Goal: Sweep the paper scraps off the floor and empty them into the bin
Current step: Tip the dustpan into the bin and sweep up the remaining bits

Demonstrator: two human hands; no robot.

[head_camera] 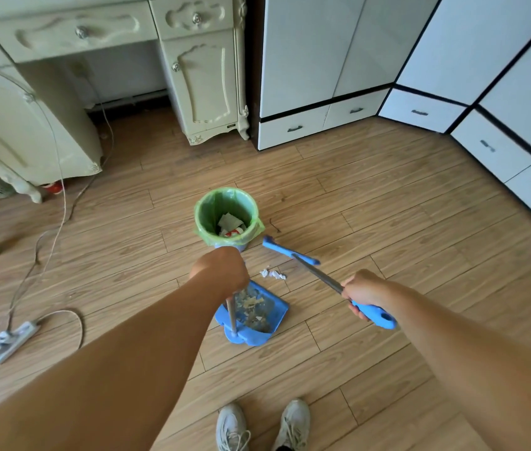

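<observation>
My left hand grips the top of the upright handle of a blue dustpan, which stands on the wooden floor holding several paper bits. My right hand grips the blue grip of a broom whose blue head lies on the floor beyond the scraps. A few white paper scraps lie on the floor between the dustpan mouth and the broom head. The bin, lined with a green bag, stands just behind my left hand and has paper inside.
A cream dressing table and white wardrobes line the far side. A power strip with cables lies at the left. My two shoes are at the bottom edge.
</observation>
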